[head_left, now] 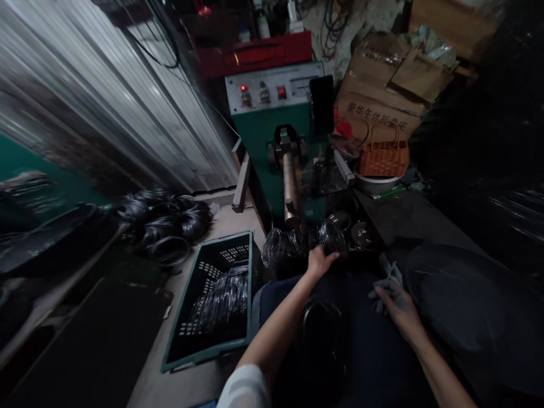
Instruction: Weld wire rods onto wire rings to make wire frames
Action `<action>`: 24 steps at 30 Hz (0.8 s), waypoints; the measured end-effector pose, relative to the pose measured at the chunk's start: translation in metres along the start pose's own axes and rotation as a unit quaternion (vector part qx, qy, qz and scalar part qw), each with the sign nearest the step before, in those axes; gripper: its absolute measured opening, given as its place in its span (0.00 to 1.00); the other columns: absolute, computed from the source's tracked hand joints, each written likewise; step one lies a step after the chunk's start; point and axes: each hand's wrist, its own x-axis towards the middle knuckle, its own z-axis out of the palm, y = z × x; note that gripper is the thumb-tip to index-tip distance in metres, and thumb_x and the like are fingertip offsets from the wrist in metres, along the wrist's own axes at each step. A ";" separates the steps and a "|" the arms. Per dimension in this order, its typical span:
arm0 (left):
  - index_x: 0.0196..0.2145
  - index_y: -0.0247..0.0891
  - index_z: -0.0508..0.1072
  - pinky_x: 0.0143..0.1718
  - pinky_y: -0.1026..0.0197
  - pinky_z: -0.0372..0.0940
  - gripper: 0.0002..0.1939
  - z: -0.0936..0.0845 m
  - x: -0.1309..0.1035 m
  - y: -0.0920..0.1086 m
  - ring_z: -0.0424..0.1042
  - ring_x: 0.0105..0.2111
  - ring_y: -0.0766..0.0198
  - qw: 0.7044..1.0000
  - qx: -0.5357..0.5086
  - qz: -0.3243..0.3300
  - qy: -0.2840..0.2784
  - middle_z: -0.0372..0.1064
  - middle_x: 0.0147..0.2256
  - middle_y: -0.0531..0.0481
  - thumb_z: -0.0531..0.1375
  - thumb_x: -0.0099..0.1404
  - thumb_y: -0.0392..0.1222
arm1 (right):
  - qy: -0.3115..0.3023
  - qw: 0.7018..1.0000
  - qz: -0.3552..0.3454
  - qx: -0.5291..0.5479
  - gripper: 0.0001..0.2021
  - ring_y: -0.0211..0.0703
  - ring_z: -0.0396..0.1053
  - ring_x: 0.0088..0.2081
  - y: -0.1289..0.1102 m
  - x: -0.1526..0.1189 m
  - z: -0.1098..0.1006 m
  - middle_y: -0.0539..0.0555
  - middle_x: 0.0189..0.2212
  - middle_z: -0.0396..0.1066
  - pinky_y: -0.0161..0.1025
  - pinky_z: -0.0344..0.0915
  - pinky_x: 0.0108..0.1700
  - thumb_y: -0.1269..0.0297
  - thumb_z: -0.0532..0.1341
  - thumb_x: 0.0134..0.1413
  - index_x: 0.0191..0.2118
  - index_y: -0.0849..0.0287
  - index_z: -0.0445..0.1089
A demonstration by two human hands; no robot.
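Observation:
Wire rings (331, 237) lie bunched in front of a green machine (266, 136) with a metal arm (290, 184). My left hand (322, 262) reaches to the near side of these rings, thumb apart and pointing right; its other fingers are hard to make out against the wire. On the right, my right hand (393, 299) is closed around a small, light, thin piece that I cannot make out. More dark wire rings (322, 317) rest on my lap between my forearms.
A green crate (251, 294) holding wire pieces stands left of my lap. Wire coils (170, 224) are heaped on the floor behind it. A wicker basket (385, 158) sits in a bowl at right, near cardboard (374, 96). A dark round object (454, 289) lies at right.

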 end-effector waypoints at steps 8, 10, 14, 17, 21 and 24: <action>0.37 0.37 0.73 0.37 0.56 0.64 0.13 -0.074 -0.143 -0.068 0.73 0.39 0.51 0.815 0.556 -0.055 -0.150 0.72 0.39 0.40 0.54 0.64 0.47 | -0.009 1.000 -0.006 -0.021 0.21 0.37 0.67 0.21 0.001 0.006 0.001 0.54 0.28 0.72 0.32 0.61 0.20 0.46 0.58 0.57 0.45 0.60 0.67; 0.38 0.36 0.73 0.33 0.58 0.64 0.13 -0.078 -0.165 -0.072 0.74 0.36 0.54 0.802 0.571 -0.041 -0.169 0.71 0.40 0.40 0.49 0.65 0.39 | -0.021 0.999 -0.009 -0.037 0.20 0.37 0.67 0.21 0.004 0.009 0.006 0.53 0.28 0.72 0.32 0.62 0.21 0.48 0.58 0.57 0.46 0.60 0.66; 0.39 0.35 0.72 0.32 0.60 0.63 0.13 -0.073 -0.178 -0.078 0.74 0.37 0.56 0.811 0.566 -0.035 -0.143 0.70 0.41 0.40 0.48 0.65 0.34 | -0.040 0.997 -0.028 -0.056 0.19 0.37 0.68 0.23 0.007 0.008 0.014 0.53 0.30 0.71 0.34 0.64 0.24 0.50 0.59 0.58 0.47 0.59 0.65; 0.40 0.34 0.71 0.33 0.61 0.62 0.13 -0.070 -0.181 -0.081 0.73 0.39 0.56 0.818 0.558 -0.042 -0.130 0.70 0.41 0.40 0.48 0.64 0.31 | -0.034 0.994 -0.057 -0.091 0.19 0.39 0.69 0.26 0.007 0.001 0.017 0.54 0.32 0.71 0.38 0.68 0.30 0.51 0.58 0.59 0.49 0.59 0.66; 0.38 0.37 0.70 0.30 0.61 0.60 0.11 -0.071 -0.191 -0.073 0.73 0.35 0.58 0.841 0.528 -0.048 -0.110 0.70 0.40 0.44 0.49 0.65 0.34 | -0.012 0.986 -0.076 -0.148 0.19 0.43 0.71 0.29 0.004 -0.007 0.017 0.54 0.32 0.71 0.42 0.69 0.35 0.51 0.57 0.60 0.50 0.59 0.66; 0.36 0.38 0.69 0.30 0.61 0.59 0.10 -0.070 -0.203 -0.063 0.73 0.34 0.58 0.856 0.503 -0.052 -0.105 0.70 0.38 0.45 0.48 0.65 0.35 | 0.026 0.982 -0.091 -0.163 0.21 0.44 0.71 0.29 -0.002 -0.010 0.018 0.52 0.29 0.71 0.42 0.70 0.36 0.50 0.59 0.57 0.50 0.59 0.66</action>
